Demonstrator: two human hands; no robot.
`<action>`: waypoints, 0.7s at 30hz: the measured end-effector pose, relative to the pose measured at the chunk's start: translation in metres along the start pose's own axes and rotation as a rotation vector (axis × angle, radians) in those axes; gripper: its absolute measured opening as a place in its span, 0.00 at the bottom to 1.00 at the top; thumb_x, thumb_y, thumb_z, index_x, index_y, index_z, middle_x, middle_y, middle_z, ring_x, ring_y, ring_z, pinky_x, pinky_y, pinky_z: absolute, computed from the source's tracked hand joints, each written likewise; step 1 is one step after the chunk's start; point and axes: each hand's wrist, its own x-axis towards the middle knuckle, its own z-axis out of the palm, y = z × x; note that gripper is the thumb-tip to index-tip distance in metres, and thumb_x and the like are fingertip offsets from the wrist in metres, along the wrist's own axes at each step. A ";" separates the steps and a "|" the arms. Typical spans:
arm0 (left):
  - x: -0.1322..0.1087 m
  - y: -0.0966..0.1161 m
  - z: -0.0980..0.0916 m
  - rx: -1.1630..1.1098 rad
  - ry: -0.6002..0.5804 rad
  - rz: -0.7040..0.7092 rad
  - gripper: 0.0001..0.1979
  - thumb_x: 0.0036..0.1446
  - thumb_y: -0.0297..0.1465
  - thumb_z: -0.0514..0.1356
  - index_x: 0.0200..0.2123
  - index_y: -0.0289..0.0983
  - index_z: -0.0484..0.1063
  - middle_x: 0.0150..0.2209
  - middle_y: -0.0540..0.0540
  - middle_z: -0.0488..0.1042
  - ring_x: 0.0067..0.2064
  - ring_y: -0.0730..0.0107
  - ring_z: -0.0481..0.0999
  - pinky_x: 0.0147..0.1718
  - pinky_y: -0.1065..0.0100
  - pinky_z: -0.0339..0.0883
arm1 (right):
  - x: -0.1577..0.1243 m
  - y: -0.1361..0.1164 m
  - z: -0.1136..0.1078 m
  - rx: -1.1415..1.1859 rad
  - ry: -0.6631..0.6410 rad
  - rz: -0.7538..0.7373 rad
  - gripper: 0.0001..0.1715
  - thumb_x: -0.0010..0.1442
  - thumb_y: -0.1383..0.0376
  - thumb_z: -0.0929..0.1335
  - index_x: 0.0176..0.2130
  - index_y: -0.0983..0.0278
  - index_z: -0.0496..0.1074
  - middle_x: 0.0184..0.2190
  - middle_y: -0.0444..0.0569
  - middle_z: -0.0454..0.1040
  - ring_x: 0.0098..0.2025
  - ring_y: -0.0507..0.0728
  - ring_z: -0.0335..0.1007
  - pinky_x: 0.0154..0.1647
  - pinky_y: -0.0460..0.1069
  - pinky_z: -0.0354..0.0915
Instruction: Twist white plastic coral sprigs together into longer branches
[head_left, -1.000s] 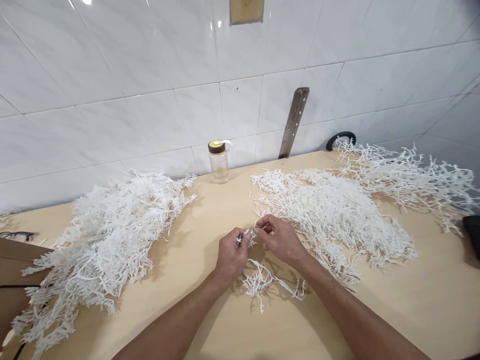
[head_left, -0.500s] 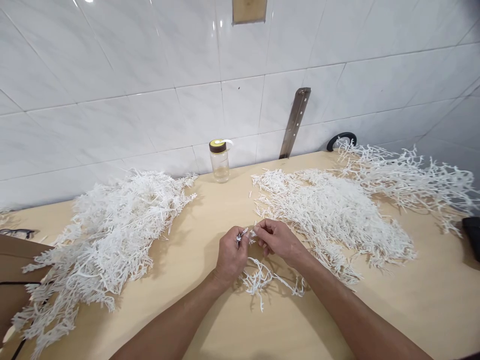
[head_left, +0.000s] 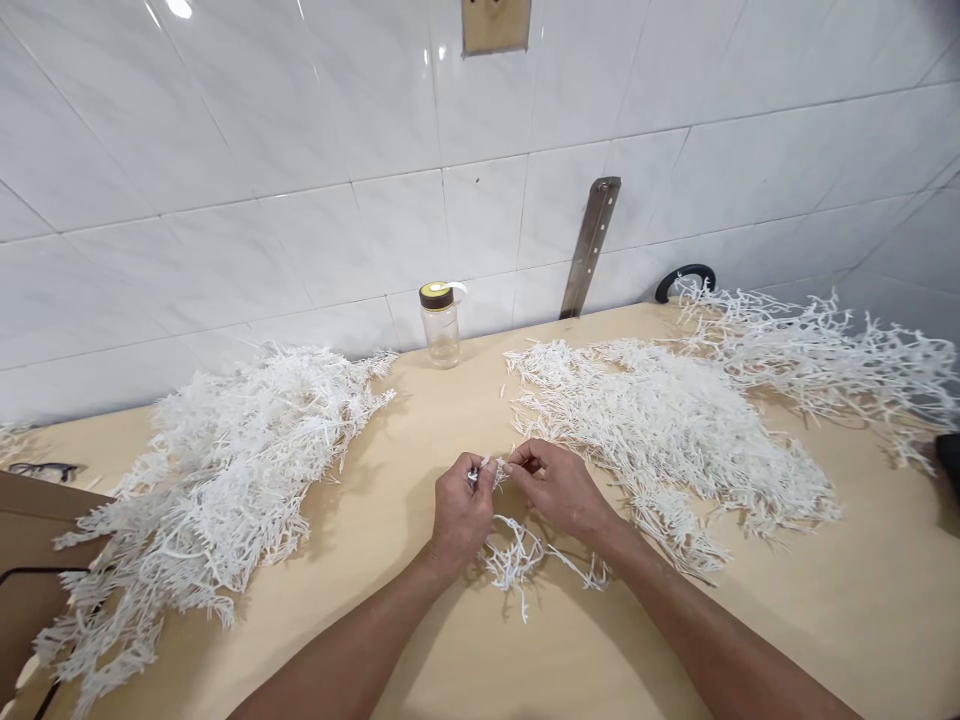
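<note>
Gripping a small white branched piece (head_left: 496, 466) between curled fingers and thumb, the left hand (head_left: 463, 508) is above the middle of the counter (head_left: 465, 650), while the right hand (head_left: 564, 490) pinches the right end of that piece with thumb and forefinger. The piece thus sits between both hands, partly hidden by the left fingers. Just nearer, loose white strands (head_left: 516, 560) lie on the counter between the forearms. A left white pile (head_left: 247, 450) spreads well apart from the left hand, reaching over a cardboard box (head_left: 56, 515) at the left edge. Close beside the right hand lies a right white pile (head_left: 675, 430), its near edge close to the right forearm, with longer white branches (head_left: 817, 345) at the far right. A clear bottle (head_left: 441, 335) stands upright on the far side, and a metal strip (head_left: 591, 250) leans against the tiled wall (head_left: 300, 230).
</note>
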 end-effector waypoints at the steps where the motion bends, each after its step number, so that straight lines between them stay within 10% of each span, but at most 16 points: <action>1: 0.000 0.000 0.000 -0.001 0.004 0.000 0.14 0.60 0.39 0.55 0.27 0.36 0.66 0.21 0.55 0.61 0.22 0.77 0.57 0.24 0.73 0.53 | 0.000 0.000 0.000 -0.009 0.002 -0.008 0.08 0.59 0.62 0.66 0.32 0.62 0.74 0.31 0.47 0.76 0.32 0.56 0.71 0.32 0.51 0.69; 10: 0.001 0.000 -0.001 -0.061 -0.050 0.009 0.16 0.61 0.41 0.55 0.28 0.36 0.67 0.22 0.54 0.61 0.24 0.77 0.57 0.24 0.73 0.53 | 0.000 -0.001 -0.001 -0.115 0.023 -0.171 0.09 0.59 0.66 0.65 0.36 0.63 0.76 0.34 0.48 0.77 0.34 0.56 0.71 0.39 0.52 0.67; 21: 0.000 -0.004 0.000 -0.088 -0.044 0.029 0.15 0.61 0.41 0.56 0.28 0.35 0.68 0.22 0.54 0.59 0.24 0.77 0.57 0.24 0.73 0.53 | 0.003 0.008 -0.001 0.106 -0.106 0.075 0.13 0.61 0.57 0.65 0.33 0.63 0.73 0.27 0.46 0.73 0.26 0.54 0.69 0.26 0.48 0.68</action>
